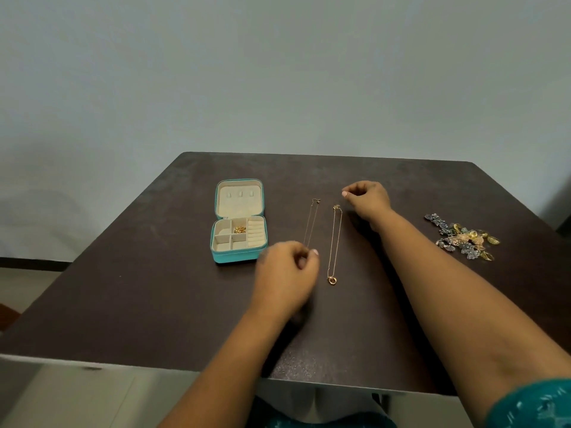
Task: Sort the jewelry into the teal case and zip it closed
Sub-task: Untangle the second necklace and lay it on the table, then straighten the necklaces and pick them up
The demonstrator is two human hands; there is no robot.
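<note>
Left hand (285, 273) pinching thin chain necklace (311, 222) at fingertips, right hand (367, 199) curled, grip unclear, beside pendant necklace (335, 242): light, limp, tangle-prone; best lifted near clasps.

Two thin chain necklaces (312, 222) (334, 242), one open teal case (238, 222), one heap of ornate jewelry (463, 237), two hands (285, 273) (367, 200) — all on one table (123, 288).

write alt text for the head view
Two bare hands work over a dark table: the left hand pinches the near end of a thin chain, the right hand is curled near a pendant necklace. An open teal case sits left, a jewelry pile right.
</note>
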